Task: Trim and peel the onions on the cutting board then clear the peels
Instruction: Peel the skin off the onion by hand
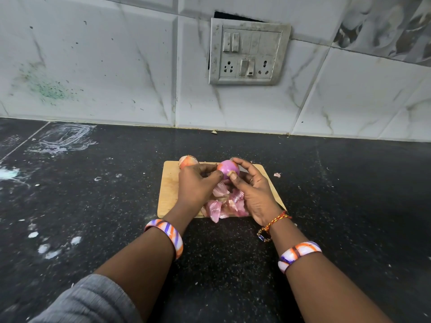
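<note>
Black speckled stone counter (93, 194) fills the lower view, dusted with pale crumbs and white smears at left, one swirled chalky mark (66, 136) near the wall. Back wall of large white marble-look tiles (116, 66) with grey veins, dark specks and a patch of green splatter (46, 89) at left. Grimy switch plate (248, 53) with two sockets and several switches hangs crooked, a dark gap showing behind it. Glossy patterned tile (384, 26) at upper right.

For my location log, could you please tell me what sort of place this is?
Most likely a home kitchen: a dark stone counter against a tiled wall with a switch-and-socket panel, and a wooden cutting board holding onions.
</note>
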A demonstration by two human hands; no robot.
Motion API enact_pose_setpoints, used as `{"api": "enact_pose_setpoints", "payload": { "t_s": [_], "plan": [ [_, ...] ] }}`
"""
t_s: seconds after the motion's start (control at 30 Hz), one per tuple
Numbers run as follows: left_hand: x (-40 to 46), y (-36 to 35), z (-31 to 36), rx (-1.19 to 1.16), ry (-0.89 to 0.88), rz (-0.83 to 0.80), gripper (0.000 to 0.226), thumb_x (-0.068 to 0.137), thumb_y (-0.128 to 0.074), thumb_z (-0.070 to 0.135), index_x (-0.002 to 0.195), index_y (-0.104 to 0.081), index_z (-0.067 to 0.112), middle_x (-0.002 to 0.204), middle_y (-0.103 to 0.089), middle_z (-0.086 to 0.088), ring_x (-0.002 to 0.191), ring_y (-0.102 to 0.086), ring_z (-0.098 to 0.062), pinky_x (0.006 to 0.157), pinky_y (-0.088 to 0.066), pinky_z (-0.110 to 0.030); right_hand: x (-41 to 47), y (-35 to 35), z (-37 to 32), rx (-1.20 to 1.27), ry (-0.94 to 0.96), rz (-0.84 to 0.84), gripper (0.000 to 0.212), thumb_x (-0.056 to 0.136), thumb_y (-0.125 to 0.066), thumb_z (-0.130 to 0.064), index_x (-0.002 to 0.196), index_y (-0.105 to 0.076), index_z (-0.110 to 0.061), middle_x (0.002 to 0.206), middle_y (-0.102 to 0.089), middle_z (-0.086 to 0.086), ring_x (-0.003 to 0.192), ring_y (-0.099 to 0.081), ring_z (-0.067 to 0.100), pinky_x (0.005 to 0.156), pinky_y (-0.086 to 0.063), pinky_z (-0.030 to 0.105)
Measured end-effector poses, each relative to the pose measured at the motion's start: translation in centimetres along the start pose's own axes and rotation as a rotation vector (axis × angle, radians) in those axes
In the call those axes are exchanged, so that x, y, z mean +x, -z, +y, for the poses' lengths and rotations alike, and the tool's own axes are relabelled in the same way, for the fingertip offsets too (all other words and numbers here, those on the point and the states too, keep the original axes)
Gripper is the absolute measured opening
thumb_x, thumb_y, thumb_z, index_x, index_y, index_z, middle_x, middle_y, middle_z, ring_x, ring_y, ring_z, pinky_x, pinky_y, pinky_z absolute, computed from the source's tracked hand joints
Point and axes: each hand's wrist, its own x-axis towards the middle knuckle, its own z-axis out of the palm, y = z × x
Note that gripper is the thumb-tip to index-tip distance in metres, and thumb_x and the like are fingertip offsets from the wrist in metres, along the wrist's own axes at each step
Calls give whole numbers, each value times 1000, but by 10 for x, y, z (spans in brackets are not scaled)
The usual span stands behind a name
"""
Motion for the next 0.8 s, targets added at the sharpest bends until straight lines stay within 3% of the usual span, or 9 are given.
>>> {"api": "enact_pose_setpoints", "payload": {
  "t_s": [0.1,0.27,0.37,0.47,0.57,0.7,0.8],
  "plan": [
    [-1,0,1,39,-37,30,15,77,-69,7,91,-72,2,75,-68,-1,63,-61,1,61,-52,-13,0,0,0,-5,33,19,36,82,-60,4,109,-58,-20,115,-61,15,95,-63,21,92,-51,38],
    [-2,1,3,119,-32,32,4,77,-69,6,73,-70,5,63,-61,4,56,-55,-1,51,-44,-9,0,-1,2,-57,53,66,42,76,-65,9,102,-57,-23,119,-57,13,98,-60,19,92,-51,41],
    [-5,0,5,166,-16,24,25,76,-68,6,56,-57,14,54,-56,4,45,-51,1,44,-36,-6,1,-2,2,-90,62,83,45,72,-68,10,99,-56,-24,111,-58,7,92,-60,15,83,-54,33],
    [-6,-1,7,214,9,24,24,77,-66,9,56,-55,14,54,-56,2,47,-49,-2,43,-36,-8,2,-2,3,-116,56,93,43,73,-69,8,98,-56,-24,108,-59,6,94,-60,17,86,-54,39],
    [-5,-2,7,229,7,26,20,79,-64,12,60,-58,9,56,-57,-3,51,-49,-9,48,-38,-21,2,-1,4,-73,33,76,38,76,-68,3,100,-58,-25,111,-60,13,101,-59,26,89,-52,46],
    [-3,-3,5,256,19,35,26,80,-62,10,56,-53,13,53,-50,1,47,-42,-7,43,-32,-15,2,-1,1,74,-11,58,27,85,-58,-1,102,-59,-21,103,-62,16,91,-61,29,85,-50,44],
    [-2,-2,5,257,19,50,20,81,-60,7,62,-56,10,55,-50,2,49,-42,-6,42,-32,-11,4,-3,-1,140,-21,95,18,90,-50,-4,96,-60,-18,102,-59,15,80,-60,21,68,-52,31]
  ]
}}
